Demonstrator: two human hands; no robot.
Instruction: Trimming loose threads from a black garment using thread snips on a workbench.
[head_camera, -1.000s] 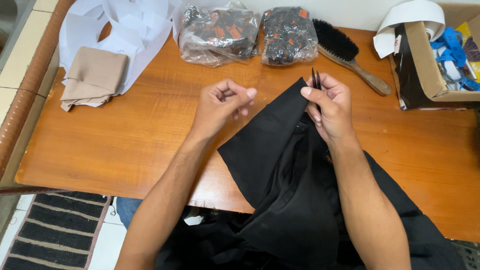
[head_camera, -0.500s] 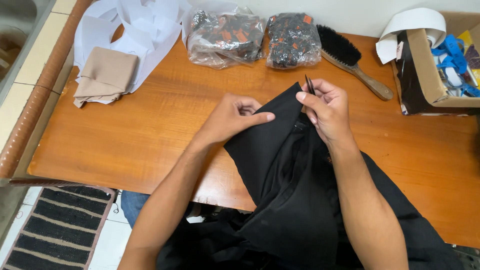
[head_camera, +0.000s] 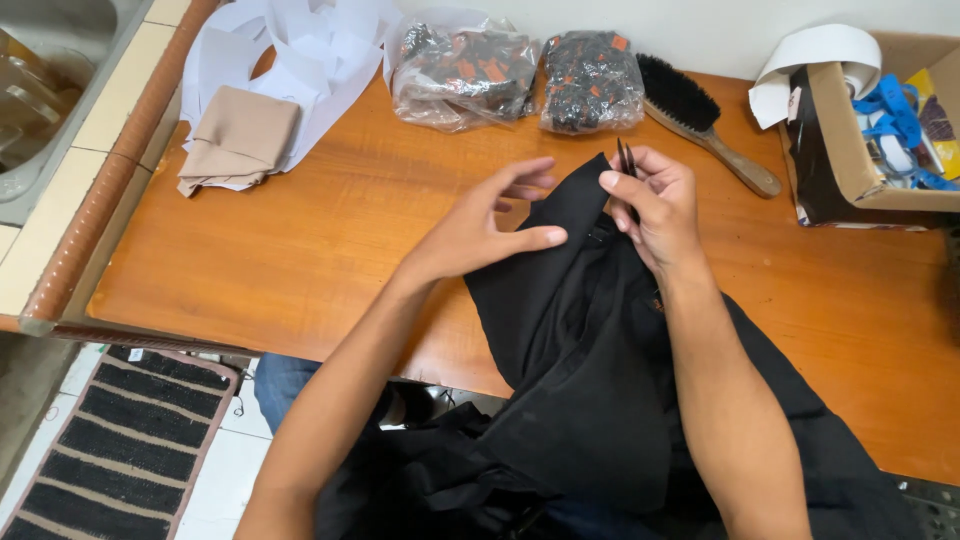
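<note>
A black garment (head_camera: 590, 360) lies over the near edge of the wooden table (head_camera: 330, 250) and hangs into my lap. My left hand (head_camera: 490, 225) rests flat on the garment's upper left edge, thumb pressing the cloth, fingers spread. My right hand (head_camera: 655, 205) pinches a small dark tool with two thin tips (head_camera: 626, 158), like tweezers or snips, held upright just above the garment's top corner. The right hand's lower fingers touch the cloth.
At the table's back lie two clear bags of dark and orange small parts (head_camera: 460, 70), a wooden-handled brush (head_camera: 700, 115), a folded beige cloth (head_camera: 240, 140) on white paper pieces (head_camera: 300, 50), and an open cardboard box (head_camera: 860, 140) at the right. A striped mat (head_camera: 120, 450) is on the floor.
My left hand has come down from mid-air onto the garment's left edge. The right hand stays at the top corner with the tool.
</note>
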